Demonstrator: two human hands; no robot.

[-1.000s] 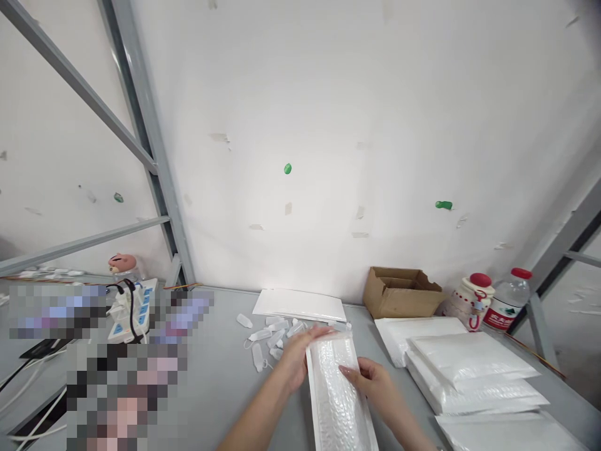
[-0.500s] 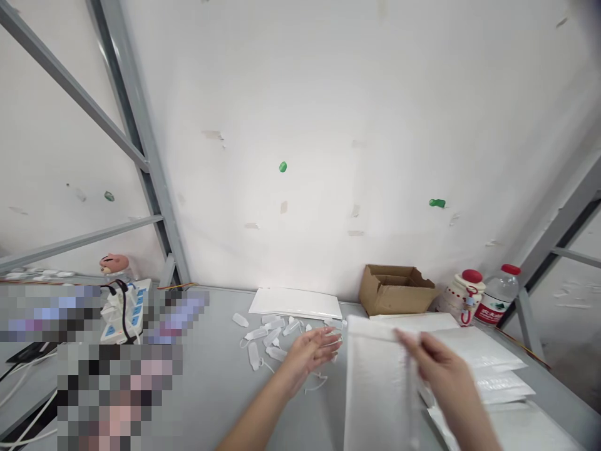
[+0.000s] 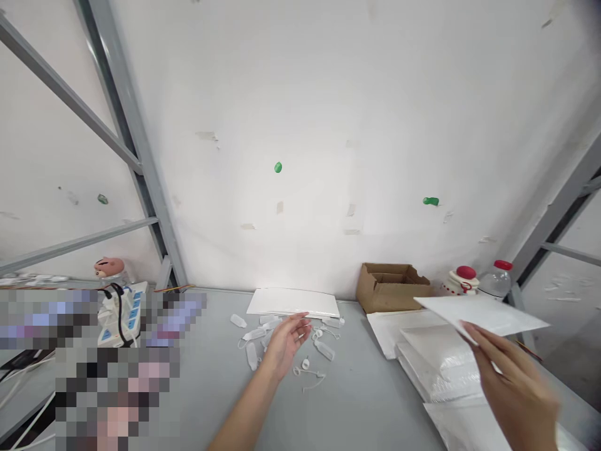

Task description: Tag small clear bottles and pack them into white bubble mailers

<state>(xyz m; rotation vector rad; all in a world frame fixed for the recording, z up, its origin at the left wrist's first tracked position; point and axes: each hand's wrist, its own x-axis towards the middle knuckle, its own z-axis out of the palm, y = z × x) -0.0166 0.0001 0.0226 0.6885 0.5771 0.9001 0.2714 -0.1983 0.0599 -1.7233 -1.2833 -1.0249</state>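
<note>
My right hand (image 3: 514, 388) grips a white padded envelope (image 3: 483, 314) by its near edge and holds it flat above the pile of filled white envelopes (image 3: 439, 363) at the right. My left hand (image 3: 284, 341) hovers open, fingers apart, just over several small clear plastic pieces with strings (image 3: 282, 338) scattered on the grey table (image 3: 357, 401). It holds nothing.
A flat stack of empty white envelopes (image 3: 293, 303) lies against the wall. A brown cardboard box (image 3: 392, 287), a red-capped jar (image 3: 462, 280) and a water bottle (image 3: 495, 279) stand at the back right. A power strip with cables (image 3: 124, 307) sits left, behind grey shelf posts (image 3: 136, 156).
My right hand has carried the envelope from the middle of the table to the right, above the pile. My left hand let go of it and moved forward over the small plastic pieces.
</note>
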